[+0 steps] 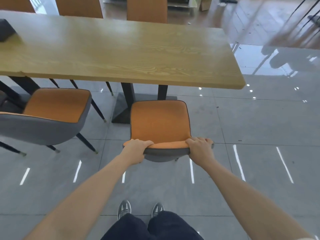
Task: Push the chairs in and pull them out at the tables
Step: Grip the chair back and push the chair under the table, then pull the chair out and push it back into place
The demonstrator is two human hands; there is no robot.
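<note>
An orange-seated chair with a grey back stands in front of me, its whole seat out from under the long wooden table. My left hand grips the left end of the backrest's top edge. My right hand grips the right end. Both arms are stretched forward. A second chair of the same kind stands to the left, its seat's far edge near the table's near edge.
Three orange chair backs line the table's far side. A dark object lies on the table's far left. The black table base sits just beyond my chair. Glossy grey tiled floor spreads to the right. My shoes are below.
</note>
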